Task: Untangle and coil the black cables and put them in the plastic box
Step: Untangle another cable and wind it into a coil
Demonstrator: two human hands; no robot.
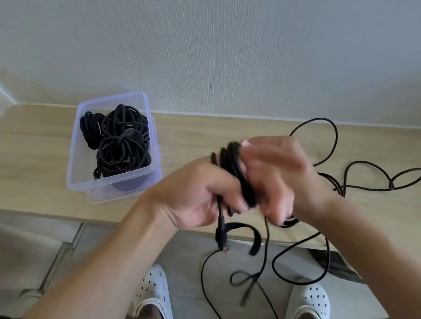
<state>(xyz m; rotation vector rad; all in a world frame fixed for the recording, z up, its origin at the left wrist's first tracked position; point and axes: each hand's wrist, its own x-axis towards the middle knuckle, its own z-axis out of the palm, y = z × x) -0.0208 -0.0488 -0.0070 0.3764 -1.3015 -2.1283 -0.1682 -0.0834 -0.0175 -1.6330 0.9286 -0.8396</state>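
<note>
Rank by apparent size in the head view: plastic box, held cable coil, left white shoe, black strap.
1. Plastic box
2. Left white shoe and held cable coil: alike, coil nearer, unranked
3. Black strap

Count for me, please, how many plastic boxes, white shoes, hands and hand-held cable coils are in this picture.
Plastic box: 1
White shoes, one and the other: 2
Hands, left hand and right hand: 2
Cable coil held between the hands: 1
Total: 6
The coils inside the box overlap too much to count.
</note>
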